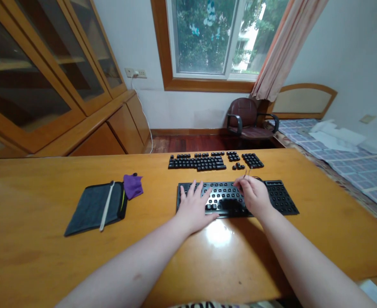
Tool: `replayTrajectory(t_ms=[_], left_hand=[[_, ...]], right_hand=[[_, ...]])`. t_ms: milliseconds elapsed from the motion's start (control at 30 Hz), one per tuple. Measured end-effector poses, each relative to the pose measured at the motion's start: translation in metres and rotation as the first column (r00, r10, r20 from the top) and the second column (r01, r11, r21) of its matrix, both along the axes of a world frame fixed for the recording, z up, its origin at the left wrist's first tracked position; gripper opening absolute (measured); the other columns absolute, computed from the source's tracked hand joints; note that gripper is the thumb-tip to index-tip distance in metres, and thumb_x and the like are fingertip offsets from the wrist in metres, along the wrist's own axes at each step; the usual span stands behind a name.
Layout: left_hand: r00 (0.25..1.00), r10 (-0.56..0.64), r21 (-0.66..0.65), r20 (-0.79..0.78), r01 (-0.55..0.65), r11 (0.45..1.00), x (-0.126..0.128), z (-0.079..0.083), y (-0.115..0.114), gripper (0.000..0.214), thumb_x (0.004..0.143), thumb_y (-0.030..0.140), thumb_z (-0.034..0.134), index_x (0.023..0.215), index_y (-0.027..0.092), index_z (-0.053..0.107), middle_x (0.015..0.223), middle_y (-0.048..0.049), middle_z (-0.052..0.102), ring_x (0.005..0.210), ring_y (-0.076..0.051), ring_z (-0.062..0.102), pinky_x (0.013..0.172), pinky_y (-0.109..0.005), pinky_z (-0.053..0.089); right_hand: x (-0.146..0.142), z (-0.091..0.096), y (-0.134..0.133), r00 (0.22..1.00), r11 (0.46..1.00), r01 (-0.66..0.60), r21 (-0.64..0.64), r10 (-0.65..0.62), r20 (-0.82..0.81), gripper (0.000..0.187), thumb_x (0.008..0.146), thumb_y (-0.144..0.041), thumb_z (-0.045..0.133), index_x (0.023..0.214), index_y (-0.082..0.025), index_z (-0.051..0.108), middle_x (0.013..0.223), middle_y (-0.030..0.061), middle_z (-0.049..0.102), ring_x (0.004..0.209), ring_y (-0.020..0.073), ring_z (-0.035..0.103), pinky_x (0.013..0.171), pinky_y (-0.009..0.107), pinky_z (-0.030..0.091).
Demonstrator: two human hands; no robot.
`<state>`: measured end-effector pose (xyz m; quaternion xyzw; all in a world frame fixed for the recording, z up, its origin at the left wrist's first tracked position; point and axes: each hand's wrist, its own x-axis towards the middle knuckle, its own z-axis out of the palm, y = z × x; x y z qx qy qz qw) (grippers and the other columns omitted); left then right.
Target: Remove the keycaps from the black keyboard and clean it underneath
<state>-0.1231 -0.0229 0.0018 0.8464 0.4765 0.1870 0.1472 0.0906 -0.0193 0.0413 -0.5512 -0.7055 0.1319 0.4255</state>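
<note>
A black keyboard base (218, 196) with its keycaps off lies on the wooden desk. Spread flat over its left part is my left hand (193, 209), fingers apart and holding nothing. My right hand (254, 194) is closed above the right-middle part of the base. It pinches a thin two-pronged tool (247, 173), whose prongs stick up past the fingers; the rest is hidden in the hand. Behind the base, black keycaps (197, 163) are laid out in keyboard order, with separate groups at the right, among them the number-pad keycaps (253, 160).
To the left lie a dark zip pouch (92, 205), a pale slim brush-like stick (107, 207) on it, and a purple cloth (132, 186). Beyond the wooden desk (162, 273) stand a chair (244, 115), a bed (345, 158) and a glass-door cabinet (63, 77).
</note>
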Motion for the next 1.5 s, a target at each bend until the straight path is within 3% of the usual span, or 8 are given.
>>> replayTrajectory(t_ms=[167, 300, 467, 633, 800, 967, 1100, 1500], left_hand=[[0.99, 0.057, -0.033, -0.133, -0.062, 0.998, 0.005, -0.001, -0.008, 0.081, 0.068, 0.068, 0.055, 0.136, 0.027, 0.037, 0.146, -0.0132, 0.03, 0.135, -0.038, 0.019, 0.101, -0.069, 0.004], [0.983, 0.058, -0.024, -0.174, -0.063, 0.998, 0.007, 0.001, -0.013, 0.076, 0.072, 0.07, 0.048, 0.136, 0.03, 0.038, 0.147, -0.0107, 0.029, 0.136, -0.037, 0.018, 0.103, -0.066, 0.007], [0.989, -0.057, -0.004, -0.135, 0.056, 0.998, 0.005, 0.003, -0.012, 0.067, 0.079, 0.061, 0.048, 0.137, 0.03, 0.036, 0.145, -0.0075, 0.034, 0.136, -0.032, 0.02, 0.108, -0.061, 0.006], [0.988, -0.097, -0.012, -0.117, 0.096, 0.995, 0.005, -0.002, -0.009, 0.067, 0.079, 0.056, 0.052, 0.137, 0.027, 0.035, 0.144, -0.0068, 0.036, 0.136, -0.031, 0.022, 0.11, -0.055, 0.012], [0.983, -0.126, 0.002, -0.133, 0.128, 0.992, 0.004, -0.006, -0.008, 0.063, 0.082, 0.059, 0.045, 0.136, 0.027, 0.038, 0.145, -0.0071, 0.036, 0.136, -0.03, 0.023, 0.109, -0.055, 0.012], [0.975, -0.128, 0.023, -0.181, 0.134, 0.991, 0.005, -0.008, -0.008, 0.063, 0.085, 0.059, 0.038, 0.139, 0.026, 0.033, 0.147, -0.0068, 0.031, 0.136, -0.029, 0.022, 0.109, -0.054, 0.012], [0.97, -0.125, 0.033, -0.21, 0.135, 0.99, 0.006, -0.012, -0.008, 0.065, 0.085, 0.06, 0.036, 0.141, 0.026, 0.03, 0.148, -0.0063, 0.028, 0.137, -0.029, 0.02, 0.109, -0.054, 0.013], [0.953, -0.124, 0.031, -0.278, 0.138, 0.99, 0.007, -0.015, -0.007, 0.069, 0.085, 0.063, 0.032, 0.143, 0.026, 0.023, 0.15, -0.0063, 0.023, 0.138, -0.028, 0.015, 0.109, -0.054, 0.011]], right_hand=[[-0.021, -0.023, -0.01, 0.985, 0.951, -0.17, -0.258, 0.155, -0.078, 0.013, 0.088, -0.029, 0.045, 0.082, -0.02, 0.054, 0.057, -0.002, 0.057, 0.05, 0.0131, 0.054, 0.054, 0.025, 0.044], [-0.024, -0.034, -0.007, 0.972, 0.911, -0.236, -0.337, 0.223, -0.079, 0.014, 0.088, -0.028, 0.045, 0.083, -0.02, 0.054, 0.061, -0.0005, 0.058, 0.052, 0.0136, 0.056, 0.053, 0.025, 0.045], [-0.022, -0.04, -0.005, 0.972, 0.915, -0.237, -0.327, 0.226, -0.072, 0.015, 0.087, -0.03, 0.048, 0.085, -0.02, 0.057, 0.062, -0.0004, 0.059, 0.053, 0.0141, 0.058, 0.055, 0.026, 0.047], [-0.024, -0.039, -0.006, 0.936, 0.915, -0.339, -0.22, 0.351, 0.015, 0.015, 0.086, -0.029, 0.052, 0.083, -0.019, 0.063, 0.068, 0.0022, 0.064, 0.062, 0.015, 0.061, 0.061, 0.027, 0.047], [-0.025, -0.032, -0.007, 0.808, 0.81, -0.581, -0.081, 0.586, 0.065, 0.014, 0.085, -0.028, 0.056, 0.077, -0.021, 0.065, 0.075, 0.0034, 0.068, 0.074, 0.015, 0.062, 0.069, 0.026, 0.047], [-0.024, -0.031, -0.01, 0.818, 0.867, -0.496, -0.047, 0.485, 0.308, 0.019, 0.088, -0.028, 0.05, 0.078, -0.019, 0.064, 0.073, 0.0056, 0.067, 0.07, 0.0159, 0.06, 0.066, 0.027, 0.045], [-0.027, -0.032, -0.011, 0.813, 0.895, -0.414, -0.168, 0.446, 0.373, 0.019, 0.088, -0.028, 0.049, 0.081, -0.018, 0.063, 0.071, 0.0058, 0.066, 0.068, 0.0159, 0.06, 0.065, 0.026, 0.044], [-0.022, -0.035, -0.007, 0.866, 0.873, -0.391, -0.292, 0.457, 0.205, 0.025, 0.092, -0.028, 0.039, 0.085, -0.018, 0.061, 0.082, 0.0069, 0.068, 0.072, 0.0169, 0.062, 0.067, 0.026, 0.044]])
